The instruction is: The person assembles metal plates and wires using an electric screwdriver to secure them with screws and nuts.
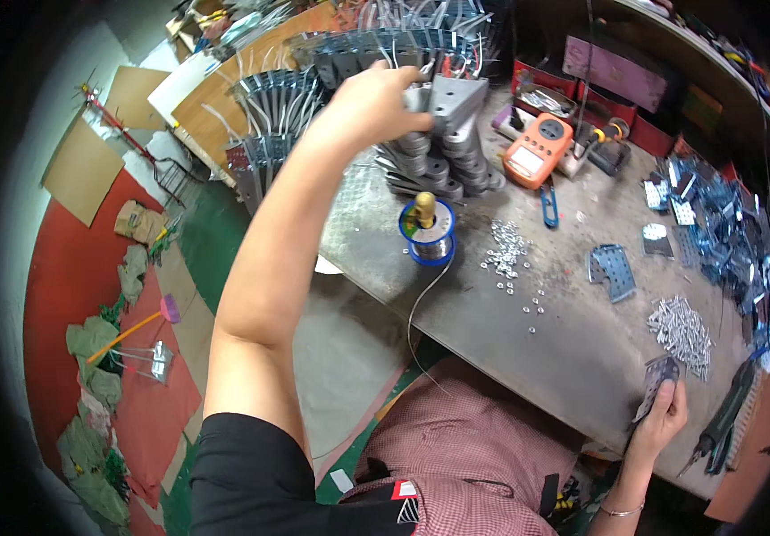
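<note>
My left hand (pixel 378 105) reaches to the far side of the bench, its thumb and fingers closed round a grey moulded part (pixel 416 96) at the top of a stack. Beside it rises another column of the same grey parts (pixel 462 112). Low at the right, my right hand (pixel 660 418) grips a small dark perforated metal plate (pixel 659 382) over the bench's front edge. Near that hand lies a heap of screws (pixel 678 335). A bent perforated plate (pixel 613 272) rests farther in.
A blue-rimmed solder wire spool (pixel 428 241) trails wire over the bench edge. Small nuts (pixel 508 250) lie scattered mid-bench. An orange meter (pixel 539 150) stands behind. Metal plates (pixel 729 232) pile up at right, with an electric screwdriver (pixel 726 415) nearer. Wired assemblies (pixel 282 98) stand far left.
</note>
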A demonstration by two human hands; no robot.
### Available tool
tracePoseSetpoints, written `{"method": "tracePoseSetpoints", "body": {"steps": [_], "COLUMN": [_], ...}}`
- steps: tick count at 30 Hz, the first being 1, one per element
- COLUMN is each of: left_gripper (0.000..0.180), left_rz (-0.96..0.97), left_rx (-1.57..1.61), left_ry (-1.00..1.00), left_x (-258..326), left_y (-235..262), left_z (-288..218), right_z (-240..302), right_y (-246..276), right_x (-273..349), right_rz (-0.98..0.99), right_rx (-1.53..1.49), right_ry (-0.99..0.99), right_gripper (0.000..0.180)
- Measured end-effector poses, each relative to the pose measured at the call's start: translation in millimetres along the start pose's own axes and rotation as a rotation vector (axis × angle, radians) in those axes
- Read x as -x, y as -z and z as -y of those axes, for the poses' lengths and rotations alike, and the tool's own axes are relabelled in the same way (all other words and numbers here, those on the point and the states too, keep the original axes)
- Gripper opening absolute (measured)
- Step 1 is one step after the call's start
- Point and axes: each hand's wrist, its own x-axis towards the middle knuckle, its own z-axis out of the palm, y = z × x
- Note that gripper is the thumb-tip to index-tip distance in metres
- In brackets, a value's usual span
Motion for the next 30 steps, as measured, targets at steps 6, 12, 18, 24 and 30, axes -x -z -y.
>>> {"method": "tracePoseSetpoints", "body": {"steps": [6,12,18,24,30], "left_gripper": [0.066,0.048,0.091,0.075,0.052], "left_rz": [0.139,-0.103,-0.070,0.881,0.927], "left_rx": [0.671,1.705,1.629,1.932,1.797], "left_ry": [0.290,0.251,0.118,0.143,0.064], "left_x": [40,94,138,181,178], "left_y": [22,24,36,-31,-43], "left_z": [30,31,-122,-212,-240], "right_z": [-2,1,58,55,52], "right_y": [-1,11,0,-2,13], "right_x": [-4,2,1,1,12], "right_rz": [-0.084,0.011,0.118,0.115,0.243], "right_rx": [-0.192,-0.226,-0.199,-0.163,-0.045], "right_ry": [-0.125,-0.172,0.361,0.296,0.075], "right_gripper": [0.026,0.025,0.012,0.018,0.017]}}
